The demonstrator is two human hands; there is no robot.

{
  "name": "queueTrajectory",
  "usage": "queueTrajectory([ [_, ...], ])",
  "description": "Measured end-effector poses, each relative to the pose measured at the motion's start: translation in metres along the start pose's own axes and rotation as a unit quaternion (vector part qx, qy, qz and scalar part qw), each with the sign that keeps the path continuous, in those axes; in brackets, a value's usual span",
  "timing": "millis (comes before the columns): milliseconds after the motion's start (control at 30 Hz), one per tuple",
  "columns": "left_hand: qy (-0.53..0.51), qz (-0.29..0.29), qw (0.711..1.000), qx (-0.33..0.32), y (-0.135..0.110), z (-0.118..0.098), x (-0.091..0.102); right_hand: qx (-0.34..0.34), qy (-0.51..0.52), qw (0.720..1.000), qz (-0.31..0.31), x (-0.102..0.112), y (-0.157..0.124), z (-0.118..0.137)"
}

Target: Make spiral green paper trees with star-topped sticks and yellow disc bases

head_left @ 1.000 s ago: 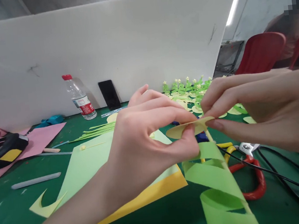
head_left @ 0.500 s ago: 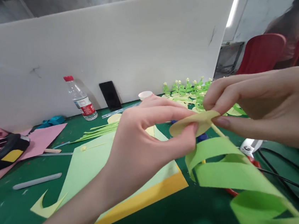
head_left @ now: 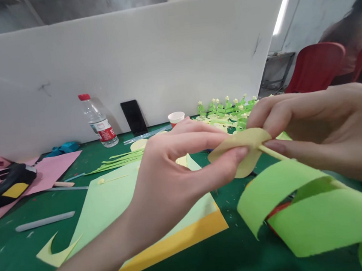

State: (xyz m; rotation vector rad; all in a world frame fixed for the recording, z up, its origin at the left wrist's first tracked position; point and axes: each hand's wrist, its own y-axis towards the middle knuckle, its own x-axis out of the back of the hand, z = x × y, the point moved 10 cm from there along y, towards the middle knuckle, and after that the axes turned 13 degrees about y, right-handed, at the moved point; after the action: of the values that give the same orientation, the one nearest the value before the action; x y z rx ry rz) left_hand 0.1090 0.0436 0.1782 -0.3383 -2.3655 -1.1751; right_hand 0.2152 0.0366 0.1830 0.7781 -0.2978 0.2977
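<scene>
- Left hand [head_left: 160,185]: thumb and forefinger are pinching the left part of a yellow paper disc [head_left: 255,137]; the other fingers are curling behind.
- Right hand [head_left: 338,129]: thumb and fingertips are gripping a thin, pale yellow stem [head_left: 275,152] where it is meeting the disc's right edge.
- Disc: smooth, matte and thin, it is tilting between both hands above the table [head_left: 10,265], at right of centre.
- Green paper strip [head_left: 326,223]: broad and clean-edged, it is curling in loose loops along the stem, which is slanting down to the right.
- Below the left arm, a flat pale green sheet [head_left: 107,208] is lying over an orange-yellow sheet [head_left: 176,249].
- Near the forearm, a crescent-shaped paper scrap [head_left: 53,253] is resting on the green surface; a rounded grey stick [head_left: 46,221] is lying beyond it.
- Against the smooth white board [head_left: 160,60], a dark, glossy phone [head_left: 134,117] is leaning, while a clear plastic bottle [head_left: 102,124] with a red cap is standing just left.
- Beyond the hands, small curled-paper plants [head_left: 223,108] are standing grouped beside a cup [head_left: 176,118].
</scene>
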Motion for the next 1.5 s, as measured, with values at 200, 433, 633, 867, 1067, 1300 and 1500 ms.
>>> queueTrajectory([
  [200,0.016,-0.006,1.000,0.004,0.002,0.000,0.002,0.003,0.015,1.000,0.012,-0.005,0.000,-0.001],
  [433,-0.022,-0.009,0.999,0.028,0.001,0.003,0.003,0.016,0.026,1.000,0.008,-0.002,0.000,-0.003],
  [633,-0.050,0.000,0.997,0.053,0.001,0.008,0.000,0.016,0.031,0.999,0.007,0.000,-0.002,-0.004],
  [867,-0.068,0.028,0.995,0.072,0.001,0.012,-0.006,0.009,0.036,0.999,0.007,-0.002,-0.001,-0.004],
  [1067,-0.080,0.026,0.995,0.062,0.000,0.011,-0.005,0.015,0.034,0.999,0.014,-0.004,-0.003,-0.002],
  [1300,-0.070,0.026,0.996,0.044,-0.001,0.009,-0.005,-0.003,0.015,1.000,0.004,-0.004,0.002,-0.002],
  [1500,-0.023,-0.004,1.000,0.000,0.000,0.002,0.001,0.020,0.036,0.999,0.015,-0.005,0.000,-0.003],
])
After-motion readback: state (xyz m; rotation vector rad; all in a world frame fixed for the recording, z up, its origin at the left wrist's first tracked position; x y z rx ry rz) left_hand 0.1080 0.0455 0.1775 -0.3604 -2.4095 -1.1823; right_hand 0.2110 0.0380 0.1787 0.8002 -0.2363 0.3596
